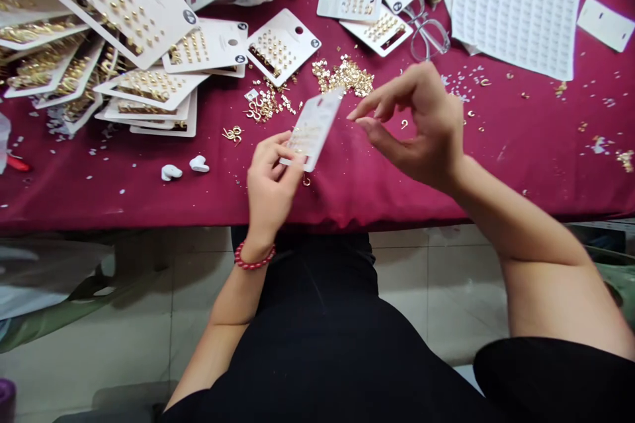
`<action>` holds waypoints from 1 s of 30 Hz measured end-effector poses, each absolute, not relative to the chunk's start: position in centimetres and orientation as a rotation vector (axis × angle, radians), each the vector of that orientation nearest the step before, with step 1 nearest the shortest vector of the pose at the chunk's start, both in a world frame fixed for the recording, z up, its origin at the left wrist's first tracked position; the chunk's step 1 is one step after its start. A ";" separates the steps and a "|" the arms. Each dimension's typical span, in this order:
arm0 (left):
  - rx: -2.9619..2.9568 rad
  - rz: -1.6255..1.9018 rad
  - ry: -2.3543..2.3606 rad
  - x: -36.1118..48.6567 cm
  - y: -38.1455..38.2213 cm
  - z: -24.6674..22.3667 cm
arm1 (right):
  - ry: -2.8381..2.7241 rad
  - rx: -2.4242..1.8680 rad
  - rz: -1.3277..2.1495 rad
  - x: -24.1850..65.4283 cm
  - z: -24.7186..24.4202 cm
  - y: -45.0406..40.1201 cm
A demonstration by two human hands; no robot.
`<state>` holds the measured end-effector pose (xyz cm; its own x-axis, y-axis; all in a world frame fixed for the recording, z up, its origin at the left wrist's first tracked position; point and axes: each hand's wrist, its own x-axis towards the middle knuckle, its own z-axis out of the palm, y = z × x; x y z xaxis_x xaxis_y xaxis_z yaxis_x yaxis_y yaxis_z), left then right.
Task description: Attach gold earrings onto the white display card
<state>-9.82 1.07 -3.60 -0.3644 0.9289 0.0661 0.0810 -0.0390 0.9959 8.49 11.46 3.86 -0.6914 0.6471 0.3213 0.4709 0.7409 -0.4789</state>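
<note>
My left hand (274, 175) grips the lower end of a white earring card (317, 125), thumb on one side and fingers on the other. The card is tilted up off the table, with small gold earrings in rows on it. To its right, my right hand (417, 125) hovers over the cloth, thumb and index fingertips brought together in a pinch. Anything between those fingertips is too small to make out. Just beyond the card lies a pile of small gold pieces (347, 76). A looser heap of gold hoops and bits (262, 106) is to the pile's left.
Filled earring cards (133, 6) are stacked at the left. Another earring card (282, 46) lies mid-table. Clear glasses (429, 39) and a printed sticker sheet (516, 13) are at the back right. White earbuds (171, 172) rest near the front edge of the red tablecloth (99, 201).
</note>
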 end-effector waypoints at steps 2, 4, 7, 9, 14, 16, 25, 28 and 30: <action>0.821 1.542 1.336 -11.6 1.0 -3.3 | -2.460 -0.925 0.439 8.6 2.5 9.9; 0.656 1.543 1.167 -12.7 0.8 -3.1 | -2.579 -0.919 0.402 8.2 0.6 8.0; 0.474 1.493 0.975 -13.0 0.7 -2.9 | -2.654 -0.897 0.290 6.8 -1.9 5.4; 0.355 1.448 0.893 -12.5 0.7 -2.7 | -2.643 -0.892 0.147 5.8 -2.9 4.2; 0.227 1.357 0.741 -11.3 0.6 -2.0 | -2.593 -0.859 -0.069 5.2 -3.9 3.6; 0.208 1.338 0.725 -11.2 0.5 -1.8 | -2.586 -0.868 -0.056 5.5 -4.1 3.8; 0.575 1.394 0.935 -9.6 0.4 -3.6 | -1.738 -1.151 0.790 4.8 -1.3 2.9; 0.755 1.402 1.074 -8.5 0.2 -4.5 | -1.646 -1.157 0.961 3.3 -1.0 2.2; 0.832 1.433 1.123 -8.0 0.1 -4.9 | -1.630 -1.158 1.002 2.6 -1.1 1.9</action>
